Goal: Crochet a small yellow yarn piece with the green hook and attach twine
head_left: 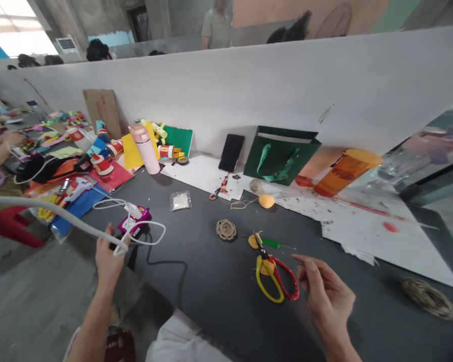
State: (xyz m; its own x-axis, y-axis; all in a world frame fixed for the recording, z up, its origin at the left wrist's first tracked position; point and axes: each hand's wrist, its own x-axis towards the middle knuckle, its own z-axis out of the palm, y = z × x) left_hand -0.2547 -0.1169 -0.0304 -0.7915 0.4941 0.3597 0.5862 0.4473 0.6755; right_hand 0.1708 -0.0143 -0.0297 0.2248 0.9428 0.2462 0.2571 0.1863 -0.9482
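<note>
Left hand [109, 251] grips a white cable [41, 206], fingers partly hidden; blurred right hand [324, 294] seems open and empty.

A thick white cable [53, 213] passes through the left hand [109, 251], looping on to a white plug [133, 211] at a magenta box [140, 221]. The right hand [326, 296] hangs apart from it in a loose, half-open curl just beside a pair of scissors [272, 276]. The scissors, with yellow and red looped handles, lie flat on a dark table [211, 286], blades pointing away from the person across a small yellow scrap [254, 241].
</note>
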